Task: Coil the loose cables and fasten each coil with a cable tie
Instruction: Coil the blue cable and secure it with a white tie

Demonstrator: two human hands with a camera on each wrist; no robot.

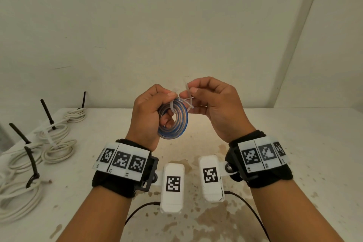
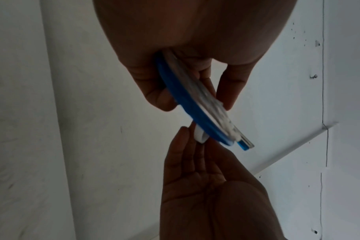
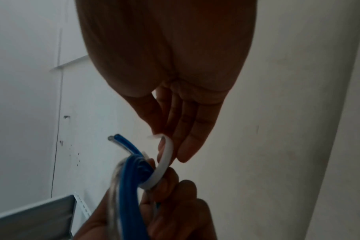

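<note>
Fingers (image 1: 193, 91) of your right hand (image 1: 214, 108) pinch the cable tie (image 1: 188, 95) looped over the coil (image 1: 172, 119) gripped in your left hand (image 1: 149, 112).

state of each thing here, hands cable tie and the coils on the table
left hand: grips the blue and clear cable coil, held off the table
right hand: pinches the white cable tie
white cable tie: looped round the coil, not cinched
white cable coils: on the table, tied

Blue-and-clear cable coil (image 1: 172, 119), white cable tie (image 3: 164, 164), white coils (image 1: 59, 150), black ties (image 1: 32, 165)
</note>
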